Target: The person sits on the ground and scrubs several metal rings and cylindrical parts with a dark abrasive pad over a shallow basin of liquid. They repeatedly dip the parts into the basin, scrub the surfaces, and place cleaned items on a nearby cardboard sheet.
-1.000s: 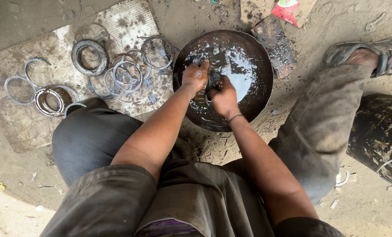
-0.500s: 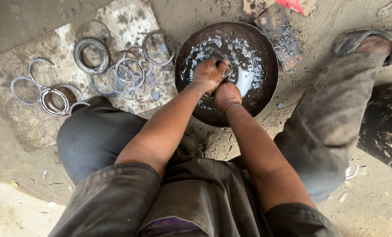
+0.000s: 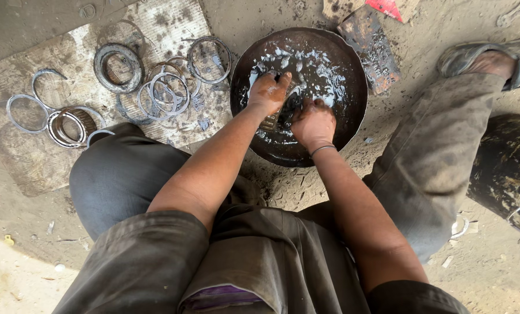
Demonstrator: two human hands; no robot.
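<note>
Both hands are down in the round metal pan (image 3: 353,87) on the dirt ground, right in front of the squatting person. The pan is dark and rusty, its bottom shining with pale, foamy liquid. The left hand (image 3: 268,93) is curled over, fingers bent down into the wet. The right hand (image 3: 312,121) sits just beside it, knuckles up, fingers folded under, a thin bangle (image 3: 322,150) at the wrist. Between the two hands there is a small dark part (image 3: 286,110), and both hands close around it; what it is, I cannot tell. To the person's left, a worn board (image 3: 27,168) lies flat on the ground, carrying a scatter of metal rings (image 3: 167,90), some whole, some split, a few overlapping. Beyond the pan lies a rusty flat metal piece (image 3: 369,49). The person's sandalled foot (image 3: 492,58) is planted at the far right.
</note>
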